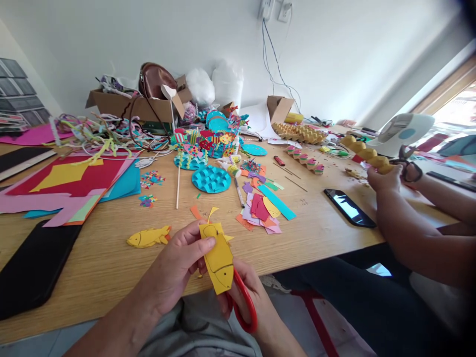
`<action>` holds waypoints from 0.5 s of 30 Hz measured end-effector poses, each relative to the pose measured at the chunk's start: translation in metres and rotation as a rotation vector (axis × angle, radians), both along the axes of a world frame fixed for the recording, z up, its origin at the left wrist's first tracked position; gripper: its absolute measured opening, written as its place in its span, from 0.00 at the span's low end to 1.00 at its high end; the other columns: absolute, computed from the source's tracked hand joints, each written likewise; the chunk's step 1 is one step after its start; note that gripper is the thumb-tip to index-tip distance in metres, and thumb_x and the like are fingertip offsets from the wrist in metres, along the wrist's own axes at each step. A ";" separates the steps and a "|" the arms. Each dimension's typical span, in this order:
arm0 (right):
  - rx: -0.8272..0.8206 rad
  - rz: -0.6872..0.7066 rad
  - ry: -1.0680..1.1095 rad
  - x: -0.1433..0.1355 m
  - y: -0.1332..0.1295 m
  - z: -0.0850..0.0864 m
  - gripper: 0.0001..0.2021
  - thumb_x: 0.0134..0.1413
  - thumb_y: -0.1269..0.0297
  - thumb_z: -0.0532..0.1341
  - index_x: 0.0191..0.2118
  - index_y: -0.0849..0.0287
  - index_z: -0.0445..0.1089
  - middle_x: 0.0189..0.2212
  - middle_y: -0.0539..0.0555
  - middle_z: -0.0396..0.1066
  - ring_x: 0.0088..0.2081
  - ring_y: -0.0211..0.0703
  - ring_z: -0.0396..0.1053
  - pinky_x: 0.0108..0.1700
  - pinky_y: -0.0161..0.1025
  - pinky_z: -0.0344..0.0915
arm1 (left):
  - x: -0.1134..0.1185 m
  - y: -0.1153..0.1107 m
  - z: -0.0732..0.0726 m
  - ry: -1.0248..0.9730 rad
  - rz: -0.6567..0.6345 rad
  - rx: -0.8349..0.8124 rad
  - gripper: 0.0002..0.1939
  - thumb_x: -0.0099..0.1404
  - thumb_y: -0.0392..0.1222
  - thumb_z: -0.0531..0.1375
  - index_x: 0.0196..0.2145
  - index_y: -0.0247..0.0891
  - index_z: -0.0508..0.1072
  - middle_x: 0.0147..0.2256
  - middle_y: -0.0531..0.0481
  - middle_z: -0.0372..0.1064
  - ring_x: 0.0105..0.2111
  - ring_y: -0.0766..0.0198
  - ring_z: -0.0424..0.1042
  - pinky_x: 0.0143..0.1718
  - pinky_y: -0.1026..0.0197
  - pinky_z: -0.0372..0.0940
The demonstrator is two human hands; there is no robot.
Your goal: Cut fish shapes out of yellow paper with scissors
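Note:
My left hand [182, 258] pinches a piece of yellow paper [219, 258] with a fish drawn on it in dark lines. The fish's head and eye point down toward me. Through the handles of red scissors [246, 302] go the fingers of my right hand [253, 292], just beside the paper's lower right edge. Most of the blades are hidden behind the paper. A cut-out yellow paper fish [148, 237] lies on the table to the left of my hands. Thin yellow and orange strips [197, 212] stick up or lie just beyond the paper.
Paper scraps [260, 210], a pen [239, 192] and a blue egg-carton disc [211, 178] lie ahead on the wooden table. Coloured sheets [85, 178] are stacked left. A phone [349, 207] lies right, near another person's hands [386, 181] holding dark scissors and a carton strip.

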State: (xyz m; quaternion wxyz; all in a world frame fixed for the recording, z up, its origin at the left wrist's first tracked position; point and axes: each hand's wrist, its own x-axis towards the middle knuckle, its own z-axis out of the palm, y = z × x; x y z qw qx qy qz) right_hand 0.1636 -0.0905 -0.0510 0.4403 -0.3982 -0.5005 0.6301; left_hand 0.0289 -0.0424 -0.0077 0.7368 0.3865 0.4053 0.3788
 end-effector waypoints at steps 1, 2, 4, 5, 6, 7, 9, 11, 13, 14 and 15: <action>0.002 -0.005 0.007 0.000 0.000 -0.001 0.27 0.53 0.38 0.55 0.23 0.61 0.65 0.12 0.45 0.57 0.14 0.31 0.53 0.18 0.29 0.51 | 0.000 0.000 0.000 0.002 0.000 0.002 0.09 0.52 0.44 0.65 0.27 0.39 0.70 0.24 0.55 0.66 0.22 0.69 0.63 0.23 0.68 0.58; 0.004 -0.012 0.010 -0.001 0.000 -0.001 0.27 0.53 0.38 0.55 0.24 0.61 0.65 0.12 0.45 0.57 0.14 0.31 0.53 0.18 0.29 0.51 | 0.000 -0.001 -0.001 0.005 0.004 0.005 0.09 0.52 0.44 0.65 0.27 0.38 0.70 0.24 0.55 0.66 0.23 0.69 0.63 0.23 0.68 0.58; 0.017 -0.030 0.010 -0.001 0.000 -0.001 0.27 0.53 0.38 0.55 0.24 0.62 0.67 0.12 0.45 0.57 0.14 0.31 0.53 0.18 0.29 0.51 | 0.002 -0.001 -0.001 0.010 0.016 0.010 0.08 0.52 0.43 0.64 0.27 0.38 0.70 0.24 0.55 0.67 0.23 0.69 0.63 0.23 0.68 0.58; 0.019 -0.040 0.002 -0.001 0.000 0.000 0.27 0.53 0.38 0.55 0.24 0.62 0.67 0.12 0.45 0.57 0.14 0.31 0.53 0.17 0.29 0.51 | 0.003 -0.001 -0.002 0.012 0.024 0.011 0.08 0.52 0.43 0.64 0.27 0.38 0.70 0.25 0.55 0.67 0.23 0.69 0.63 0.23 0.68 0.58; 0.020 -0.050 -0.008 -0.002 0.001 0.001 0.28 0.52 0.38 0.55 0.23 0.62 0.67 0.11 0.45 0.57 0.14 0.31 0.52 0.17 0.29 0.52 | 0.004 -0.001 -0.002 0.012 0.030 0.011 0.08 0.52 0.43 0.64 0.27 0.38 0.70 0.24 0.55 0.67 0.23 0.69 0.63 0.23 0.68 0.57; 0.020 -0.059 -0.018 -0.002 0.002 0.003 0.28 0.51 0.37 0.56 0.22 0.61 0.66 0.11 0.45 0.56 0.14 0.31 0.52 0.17 0.29 0.52 | 0.005 -0.001 -0.002 0.012 0.035 0.010 0.08 0.52 0.43 0.64 0.27 0.38 0.69 0.24 0.55 0.67 0.23 0.69 0.63 0.23 0.68 0.57; 0.014 -0.076 -0.040 -0.002 0.003 0.004 0.29 0.49 0.36 0.56 0.20 0.61 0.64 0.11 0.45 0.56 0.14 0.32 0.53 0.17 0.29 0.51 | 0.007 0.000 -0.002 0.009 0.046 0.010 0.08 0.52 0.43 0.65 0.26 0.38 0.69 0.23 0.55 0.66 0.22 0.69 0.62 0.23 0.68 0.57; 0.013 -0.088 -0.052 -0.002 0.004 0.005 0.30 0.48 0.35 0.56 0.19 0.61 0.64 0.11 0.46 0.56 0.14 0.32 0.53 0.17 0.29 0.52 | 0.008 0.001 -0.002 0.006 0.058 0.006 0.08 0.51 0.43 0.65 0.26 0.38 0.69 0.23 0.55 0.66 0.22 0.69 0.62 0.22 0.68 0.57; 0.017 -0.092 -0.057 -0.002 0.004 0.004 0.30 0.48 0.34 0.56 0.20 0.61 0.66 0.11 0.45 0.55 0.14 0.31 0.52 0.17 0.29 0.51 | 0.009 0.002 -0.002 0.001 0.065 0.004 0.08 0.51 0.43 0.65 0.26 0.38 0.69 0.23 0.56 0.66 0.22 0.70 0.61 0.22 0.68 0.57; 0.021 -0.091 -0.056 -0.002 0.004 0.003 0.30 0.48 0.34 0.55 0.22 0.62 0.67 0.11 0.45 0.55 0.14 0.31 0.51 0.17 0.29 0.51 | 0.009 0.003 -0.002 0.000 0.065 0.004 0.08 0.51 0.42 0.65 0.26 0.38 0.69 0.23 0.56 0.66 0.22 0.70 0.61 0.22 0.68 0.57; 0.028 -0.090 -0.051 -0.002 0.004 0.003 0.30 0.49 0.34 0.55 0.23 0.62 0.68 0.11 0.44 0.55 0.14 0.31 0.51 0.17 0.29 0.50 | 0.009 0.004 -0.002 0.000 0.064 0.005 0.08 0.51 0.42 0.65 0.25 0.38 0.69 0.22 0.56 0.65 0.21 0.70 0.60 0.22 0.69 0.56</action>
